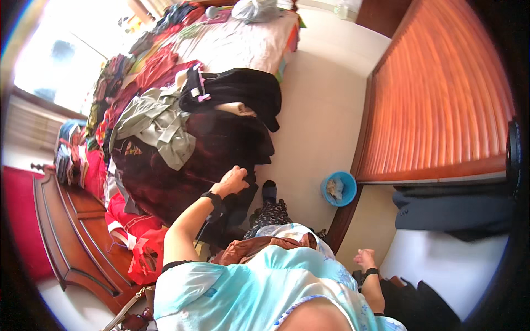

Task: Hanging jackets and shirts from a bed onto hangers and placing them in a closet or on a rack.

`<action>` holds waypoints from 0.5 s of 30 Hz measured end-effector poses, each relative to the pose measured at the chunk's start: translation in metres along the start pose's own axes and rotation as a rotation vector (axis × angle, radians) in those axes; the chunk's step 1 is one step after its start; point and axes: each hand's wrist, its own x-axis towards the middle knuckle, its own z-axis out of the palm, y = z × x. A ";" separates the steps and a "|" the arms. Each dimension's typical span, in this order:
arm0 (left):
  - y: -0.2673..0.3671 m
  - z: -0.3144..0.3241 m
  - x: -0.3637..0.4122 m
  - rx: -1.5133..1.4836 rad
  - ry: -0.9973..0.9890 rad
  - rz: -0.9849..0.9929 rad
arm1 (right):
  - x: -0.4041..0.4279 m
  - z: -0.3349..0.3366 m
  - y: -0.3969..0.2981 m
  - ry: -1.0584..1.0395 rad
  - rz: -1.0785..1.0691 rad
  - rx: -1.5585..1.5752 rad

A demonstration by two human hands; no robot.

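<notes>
My left hand (234, 181), a dark band on its wrist, is over a dark maroon-black velvety garment (165, 186) spread on the bed. Its fingers are bent, and whether they pinch the cloth cannot be told. My right hand (365, 258) is low at my right side, near dark hanging clothes (418, 302), with its fingers loosely curled; whether anything is in them is unclear. On the dark garment lies a crumpled grey-green shirt (165, 124). Beyond it is a black garment (244, 87) with a pink clothes hanger (201, 85). Brown cloth (269, 247) bunches at my waist.
Heaps of clothes (159, 66) cover the bed's window side, beside a white sheet (244, 41). A wooden headboard (78, 231) and red plastic bag (147, 256) are at left. On the right are a blue bin (339, 188), a slatted wooden door (439, 107) and dark folded cloth (451, 213).
</notes>
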 end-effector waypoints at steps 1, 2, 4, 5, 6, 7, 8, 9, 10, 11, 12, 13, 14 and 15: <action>-0.008 -0.014 0.002 0.002 0.102 -0.014 | -0.001 0.012 -0.028 0.013 -0.013 0.012; -0.017 -0.030 0.002 -0.007 0.163 -0.015 | -0.002 0.027 -0.059 -0.008 -0.083 0.047; -0.045 -0.058 0.007 -0.033 0.291 -0.025 | 0.017 0.064 -0.117 -0.090 -0.205 0.016; -0.059 -0.071 0.010 -0.063 0.329 -0.055 | 0.016 0.090 -0.154 -0.105 -0.252 0.008; -0.074 -0.085 0.013 -0.056 0.374 -0.062 | 0.014 0.116 -0.189 -0.120 -0.303 0.007; -0.088 -0.096 0.015 -0.051 0.422 -0.072 | 0.025 0.135 -0.215 -0.206 -0.359 -0.065; -0.095 -0.110 0.015 -0.053 0.448 -0.107 | 0.021 0.159 -0.245 -0.230 -0.469 -0.096; -0.110 -0.118 0.015 -0.044 0.472 -0.134 | 0.010 0.181 -0.277 -0.281 -0.565 -0.157; -0.119 -0.124 0.011 -0.095 0.526 -0.145 | -0.011 0.203 -0.308 -0.297 -0.607 -0.226; -0.126 -0.130 0.009 -0.142 0.584 -0.151 | -0.027 0.223 -0.334 -0.311 -0.654 -0.289; -0.129 -0.132 0.006 -0.199 0.607 -0.144 | -0.032 0.238 -0.350 -0.324 -0.662 -0.309; -0.131 -0.133 0.002 -0.256 0.631 -0.137 | -0.035 0.251 -0.363 -0.339 -0.689 -0.382; -0.133 -0.133 -0.001 -0.296 0.626 -0.128 | -0.036 0.262 -0.374 -0.354 -0.715 -0.454; -0.135 -0.133 -0.005 -0.341 0.644 -0.118 | -0.030 0.268 -0.379 -0.365 -0.721 -0.476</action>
